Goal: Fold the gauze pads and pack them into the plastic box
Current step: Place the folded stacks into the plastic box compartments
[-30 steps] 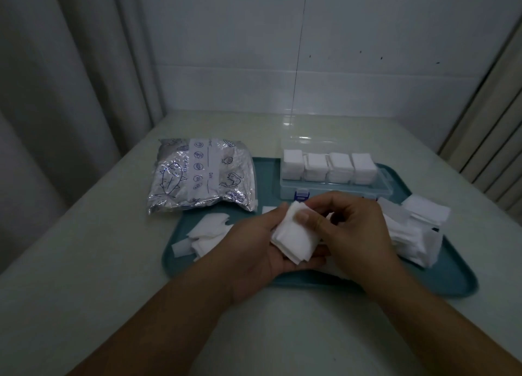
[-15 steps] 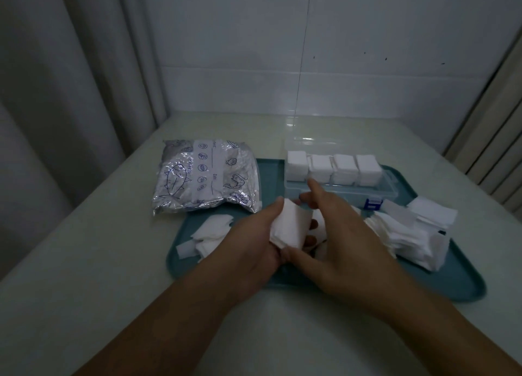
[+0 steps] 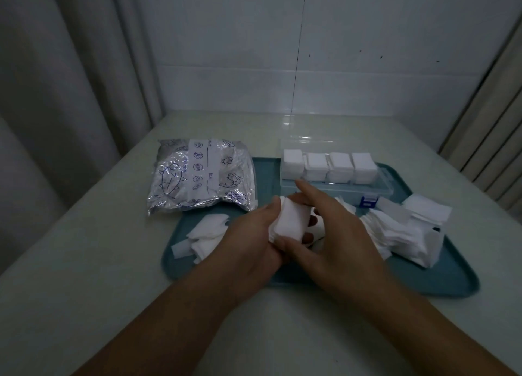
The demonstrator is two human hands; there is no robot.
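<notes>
Two hands folding a gauze pad over a tray

The left hand [image 3: 248, 234] is curling its fingers around a white gauze pad [image 3: 291, 220], while the right hand [image 3: 336, 229] is pinching the same pad between thumb and forefinger. Just beyond the fingertips, the plastic box [image 3: 336, 189] is sitting on the teal tray [image 3: 423, 279], holding four stacks of pads. Loose pads [image 3: 395, 229] are lying right of the fingers.
</notes>
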